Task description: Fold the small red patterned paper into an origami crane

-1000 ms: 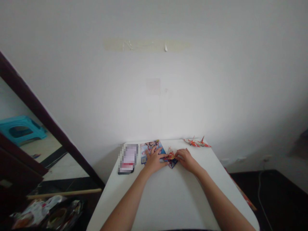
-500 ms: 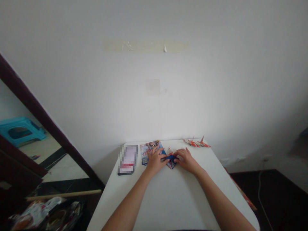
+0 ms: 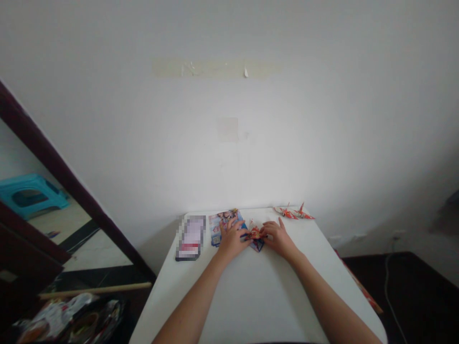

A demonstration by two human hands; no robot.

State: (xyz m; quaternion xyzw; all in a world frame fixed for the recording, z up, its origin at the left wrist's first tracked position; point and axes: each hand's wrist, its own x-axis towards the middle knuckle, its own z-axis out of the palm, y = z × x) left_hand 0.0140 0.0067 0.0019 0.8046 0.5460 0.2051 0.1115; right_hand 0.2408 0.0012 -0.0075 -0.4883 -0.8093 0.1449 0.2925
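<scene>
A small piece of folded paper (image 3: 256, 233), printed red and white with blue at its lower point, lies on the table between my hands. My left hand (image 3: 231, 241) holds its left side with thumb and forefinger, while the other fingers spread over a colourful printed leaflet (image 3: 215, 224). On the right side, my right hand (image 3: 278, 237) pinches the paper's edge with its fingertips. Fingers cover parts of the paper, so its exact folds are hard to make out. Two folded paper cranes (image 3: 303, 213), red and white, rest at the table's back right.
A phone (image 3: 191, 238), its screen blurred, lies on the left of the white table (image 3: 247, 296). The table's back edge meets a pale wall (image 3: 229, 167). A dark-framed mirror (image 3: 71, 157) leans at the left, with plastic bags (image 3: 60, 315) on the floor below.
The paper between my hands showed red and white, then a dark blue flap, and now red and white again. Both hands have barely shifted; the leaflet, phone and cranes stay put.
</scene>
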